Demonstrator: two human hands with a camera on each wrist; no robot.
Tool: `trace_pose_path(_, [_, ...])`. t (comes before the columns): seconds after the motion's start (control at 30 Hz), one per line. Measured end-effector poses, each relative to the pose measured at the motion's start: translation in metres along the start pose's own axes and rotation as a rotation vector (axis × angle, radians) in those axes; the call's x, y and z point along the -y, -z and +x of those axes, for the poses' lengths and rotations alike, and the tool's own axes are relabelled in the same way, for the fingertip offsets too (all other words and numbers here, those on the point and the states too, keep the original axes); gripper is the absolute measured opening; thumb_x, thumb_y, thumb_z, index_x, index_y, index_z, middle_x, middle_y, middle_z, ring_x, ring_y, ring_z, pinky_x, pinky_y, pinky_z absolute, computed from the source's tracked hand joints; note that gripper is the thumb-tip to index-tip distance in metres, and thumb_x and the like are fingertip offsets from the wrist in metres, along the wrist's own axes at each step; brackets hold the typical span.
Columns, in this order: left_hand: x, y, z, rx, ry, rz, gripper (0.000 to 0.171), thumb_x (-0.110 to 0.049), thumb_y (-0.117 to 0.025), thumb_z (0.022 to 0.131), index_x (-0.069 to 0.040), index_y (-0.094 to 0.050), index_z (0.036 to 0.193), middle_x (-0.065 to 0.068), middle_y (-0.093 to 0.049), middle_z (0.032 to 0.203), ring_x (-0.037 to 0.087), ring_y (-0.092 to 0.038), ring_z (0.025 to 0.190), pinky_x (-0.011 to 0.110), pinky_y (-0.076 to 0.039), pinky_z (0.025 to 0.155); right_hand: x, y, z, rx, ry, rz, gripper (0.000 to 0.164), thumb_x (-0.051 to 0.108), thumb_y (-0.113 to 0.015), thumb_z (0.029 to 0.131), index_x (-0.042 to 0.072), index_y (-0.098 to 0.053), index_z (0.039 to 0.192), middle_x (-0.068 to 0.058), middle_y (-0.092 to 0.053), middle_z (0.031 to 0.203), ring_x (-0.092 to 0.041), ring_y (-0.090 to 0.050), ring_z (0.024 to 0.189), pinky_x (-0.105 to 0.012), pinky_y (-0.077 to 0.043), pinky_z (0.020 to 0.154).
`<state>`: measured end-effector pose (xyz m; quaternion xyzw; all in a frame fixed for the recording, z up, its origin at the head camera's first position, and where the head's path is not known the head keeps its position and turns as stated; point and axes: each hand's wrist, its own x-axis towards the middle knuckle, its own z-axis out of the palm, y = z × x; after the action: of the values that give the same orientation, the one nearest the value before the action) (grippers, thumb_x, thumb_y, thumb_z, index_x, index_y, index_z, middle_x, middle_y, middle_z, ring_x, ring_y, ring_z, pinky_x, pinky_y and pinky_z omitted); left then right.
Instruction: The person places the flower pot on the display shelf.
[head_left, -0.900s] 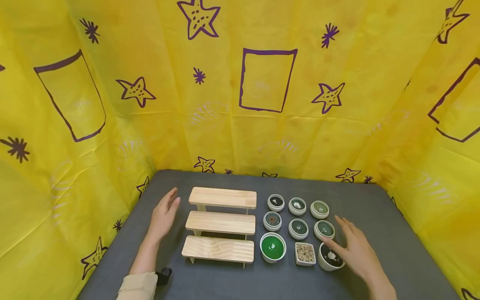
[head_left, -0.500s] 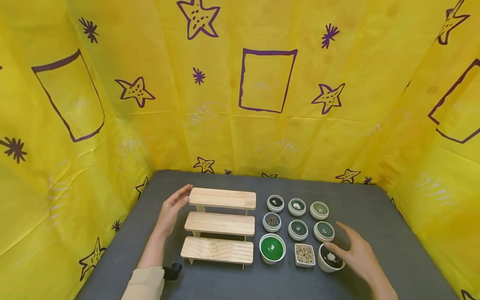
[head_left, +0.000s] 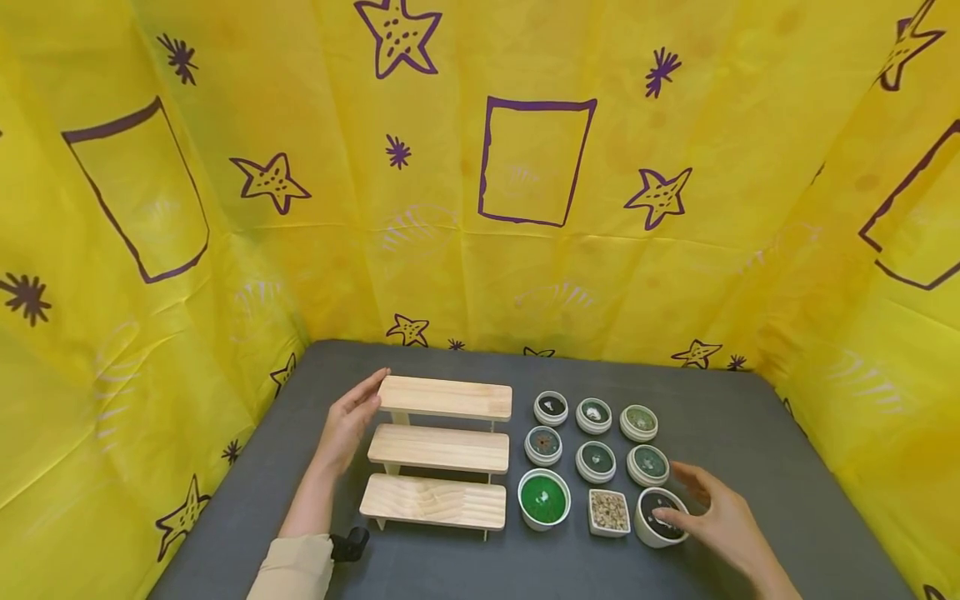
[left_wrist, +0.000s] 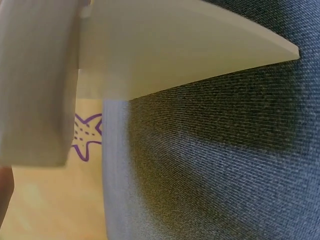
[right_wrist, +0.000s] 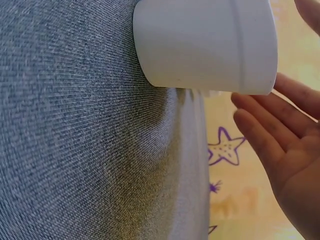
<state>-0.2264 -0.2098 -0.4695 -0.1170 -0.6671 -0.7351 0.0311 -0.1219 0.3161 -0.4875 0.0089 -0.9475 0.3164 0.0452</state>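
Note:
A three-step wooden stand (head_left: 438, 451) stands left of the middle in the head view. My left hand (head_left: 347, 429) is at the left end of its top step, fingertips right at the corner. The left wrist view shows a step's end and a pale support panel (left_wrist: 170, 47) up close. At the front right is a round white pot (head_left: 649, 533) with dark contents. My right hand (head_left: 723, 517) is beside it, thumb over its rim and fingers behind. In the right wrist view, relaxed fingers (right_wrist: 267, 120) lie past the rim of this white pot (right_wrist: 200, 45).
Left of the pot stand a square white dish of gravel (head_left: 609, 512) and a white cup with green contents (head_left: 543, 500). Several small round white jars (head_left: 596, 461) stand in rows behind them. A yellow patterned cloth (head_left: 450, 275) borders the grey table (head_left: 435, 575).
My left hand has moved right and reached the top step's end. The right hand has come slightly lower and closer around the dark-filled pot, its thumb now over the rim.

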Motion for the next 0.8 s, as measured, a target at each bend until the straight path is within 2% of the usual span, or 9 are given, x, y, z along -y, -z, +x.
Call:
trace_pose_path(0.07, [0.001, 0.000, -0.001, 0.000, -0.003, -0.017, 0.054, -0.013, -0.051, 0.102, 0.009, -0.034, 0.149, 0.000, -0.047, 0.153, -0.013, -0.048, 0.128, 0.005, -0.038, 0.105, -0.001, 0.001, -0.001, 0.022, 0.008, 0.023, 0.076, 0.041, -0.087, 0.072, 0.007, -0.058, 0.133, -0.019, -0.067, 0.128, -0.021, -0.070, 0.108, -0.031, -0.058, 0.086])
trace_pose_path(0.13, [0.003, 0.001, -0.002, 0.003, -0.010, -0.032, 0.054, -0.011, -0.050, 0.102, 0.010, -0.033, 0.149, -0.003, -0.049, 0.152, -0.013, -0.048, 0.128, 0.005, -0.038, 0.105, -0.003, 0.001, -0.002, 0.043, 0.027, 0.050, 0.074, 0.037, -0.088, 0.071, 0.007, -0.058, 0.132, -0.017, -0.068, 0.127, -0.005, -0.067, 0.105, -0.022, -0.056, 0.084])
trace_pose_path(0.23, [0.006, 0.001, -0.003, 0.009, -0.021, -0.054, 0.054, -0.008, -0.050, 0.102, 0.012, -0.032, 0.148, -0.009, -0.052, 0.148, -0.012, -0.049, 0.129, 0.006, -0.039, 0.106, -0.004, 0.003, -0.005, 0.063, 0.054, 0.093, 0.071, 0.030, -0.089, 0.070, 0.007, -0.059, 0.130, -0.014, -0.070, 0.122, 0.011, -0.059, 0.100, -0.018, -0.054, 0.082])
trace_pose_path(0.33, [0.009, 0.002, -0.004, 0.011, -0.027, -0.068, 0.054, -0.008, -0.050, 0.102, 0.012, -0.032, 0.148, -0.011, -0.054, 0.146, -0.011, -0.049, 0.129, 0.007, -0.039, 0.106, -0.004, 0.003, -0.007, 0.072, 0.059, 0.086, 0.069, 0.030, -0.090, 0.068, 0.009, -0.061, 0.127, -0.011, -0.070, 0.118, 0.014, -0.056, 0.096, -0.017, -0.054, 0.080])
trace_pose_path(0.43, [0.010, 0.003, -0.005, 0.013, -0.026, -0.063, 0.054, -0.009, -0.050, 0.102, 0.011, -0.032, 0.148, -0.006, -0.051, 0.150, -0.012, -0.049, 0.129, 0.006, -0.039, 0.106, -0.005, 0.003, -0.008, 0.110, 0.047, 0.083, 0.068, 0.030, -0.090, 0.068, 0.009, -0.061, 0.126, -0.010, -0.070, 0.119, 0.014, -0.056, 0.095, -0.016, -0.053, 0.078])
trace_pose_path(0.63, [0.012, 0.006, -0.005, 0.037, -0.043, -0.071, 0.055, -0.008, -0.049, 0.102, 0.011, -0.029, 0.149, -0.011, -0.050, 0.149, -0.011, -0.048, 0.130, 0.006, -0.038, 0.106, -0.009, -0.001, -0.010, 0.134, 0.042, 0.076, 0.071, 0.029, -0.091, 0.065, 0.008, -0.061, 0.126, -0.007, -0.070, 0.117, 0.012, -0.055, 0.091, -0.017, -0.049, 0.075])
trace_pose_path(0.8, [0.013, 0.007, -0.004, 0.057, -0.050, -0.079, 0.055, -0.007, -0.048, 0.102, 0.011, -0.028, 0.150, -0.006, -0.046, 0.154, -0.011, -0.047, 0.131, 0.006, -0.037, 0.107, -0.011, -0.006, -0.009, 0.161, 0.013, 0.111, 0.074, 0.026, -0.091, 0.065, 0.006, -0.058, 0.128, -0.009, -0.069, 0.117, 0.012, -0.056, 0.090, -0.017, -0.049, 0.074])
